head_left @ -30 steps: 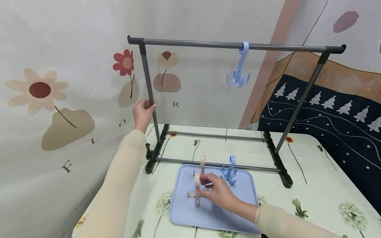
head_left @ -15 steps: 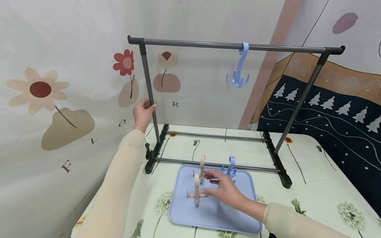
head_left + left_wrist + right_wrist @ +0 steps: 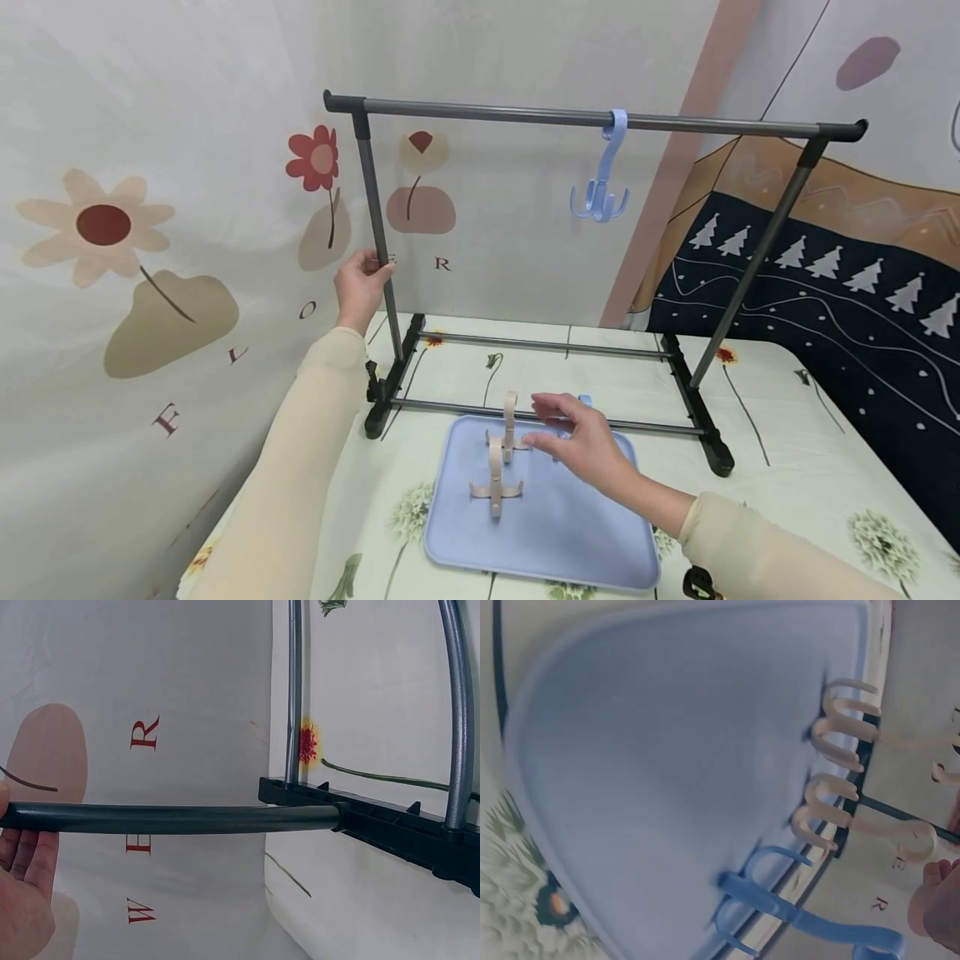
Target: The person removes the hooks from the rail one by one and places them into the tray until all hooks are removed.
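Note:
My left hand (image 3: 360,287) grips the left post (image 3: 372,192) of a dark metal hanging rack. The left wrist view shows its fingers behind that post (image 3: 165,818). Above the blue tray (image 3: 555,533), my right hand (image 3: 581,437) is held with fingers loosely spread and nothing between them. Two beige multi-prong hooks stand upright on the tray: a front hook (image 3: 496,479) and a back hook (image 3: 510,412) just left of my right fingertips. A blue hook (image 3: 757,892) stands on the tray too, mostly hidden behind my right hand in the head view.
Another blue hook (image 3: 600,187) hangs from the rack's top bar (image 3: 487,112), right of its middle. The rack's lower bars (image 3: 450,406) run behind the tray. A flower-print cloth (image 3: 795,500) covers the table. Patterned curtains (image 3: 225,100) stand behind and to the left.
My right hand has let go of the front beige hook, which stays standing on the tray. The hand has moved back and to the right, toward the blue hook. My left hand stays put.

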